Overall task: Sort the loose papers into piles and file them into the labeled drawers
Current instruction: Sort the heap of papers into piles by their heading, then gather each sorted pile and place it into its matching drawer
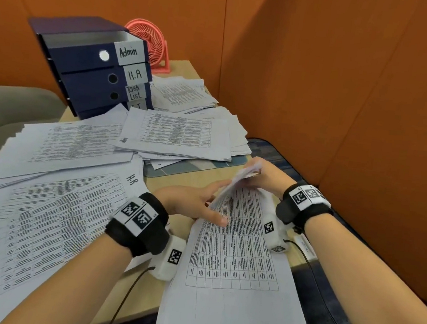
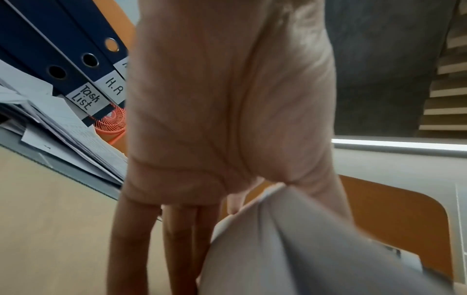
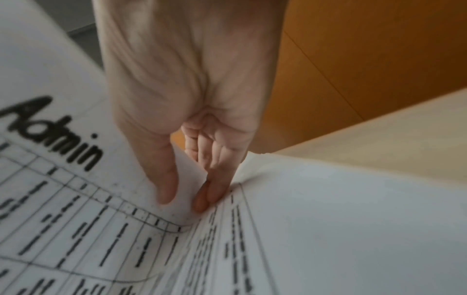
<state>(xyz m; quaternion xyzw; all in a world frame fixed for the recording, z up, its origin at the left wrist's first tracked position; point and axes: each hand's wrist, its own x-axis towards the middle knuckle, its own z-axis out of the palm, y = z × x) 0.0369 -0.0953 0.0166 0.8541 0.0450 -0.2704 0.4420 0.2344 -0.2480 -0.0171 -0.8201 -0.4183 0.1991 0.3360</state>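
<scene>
A thick stack of printed table sheets [image 1: 233, 284] lies at the table's front edge. My right hand [image 1: 254, 176] pinches the far edge of its top sheets and curls them upward. In the right wrist view the thumb and fingertips of that hand [image 3: 187, 197] pinch a sheet marked "Admin" [image 3: 63, 199]. My left hand [image 1: 218, 202] has straight fingers against the left side of the lifted sheets, with its thumb lying on the page below. The left wrist view shows those fingers [image 2: 177, 229] extended beside the curled paper [image 2: 290, 249]. The blue drawer unit [image 1: 92, 68] stands at the back left, labeled Admin, H.R and Task List, and its top drawer is slid out.
A pile marked H.R [image 1: 55, 210] covers the left of the table, with another pile [image 1: 71, 143] behind it. More piles [image 1: 175, 133] lie in the middle and beside the drawers [image 1: 182, 94]. A pink fan [image 1: 151, 43] stands behind the unit. Orange partitions [image 1: 347, 97] close in the back and right.
</scene>
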